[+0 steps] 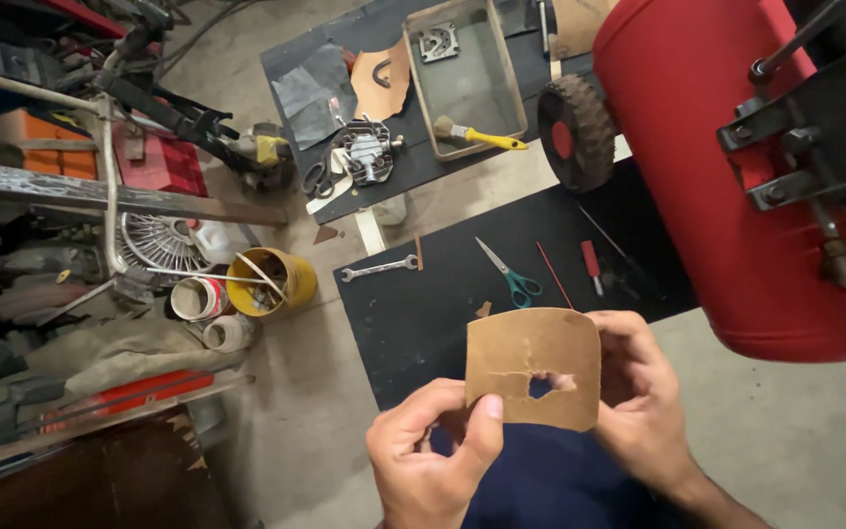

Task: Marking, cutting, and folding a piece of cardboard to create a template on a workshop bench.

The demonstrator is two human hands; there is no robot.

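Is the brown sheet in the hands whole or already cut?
Cut: the brown sheet has a ragged hole and slit near its middle.

Teal-handled scissors point(511, 277), a wrench point(377, 267), a yellow bucket point(281, 281), a red tank point(736, 167)

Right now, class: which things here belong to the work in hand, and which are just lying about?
In hand:
- brown sheet with a ragged hole cut in it
- left hand, thumb pinching its lower edge
- right hand, holding its right side

Lying about:
- green-handled scissors on the black mat
- spanner
- yellow-handled brush in the tray
- red tank
- yellow tin
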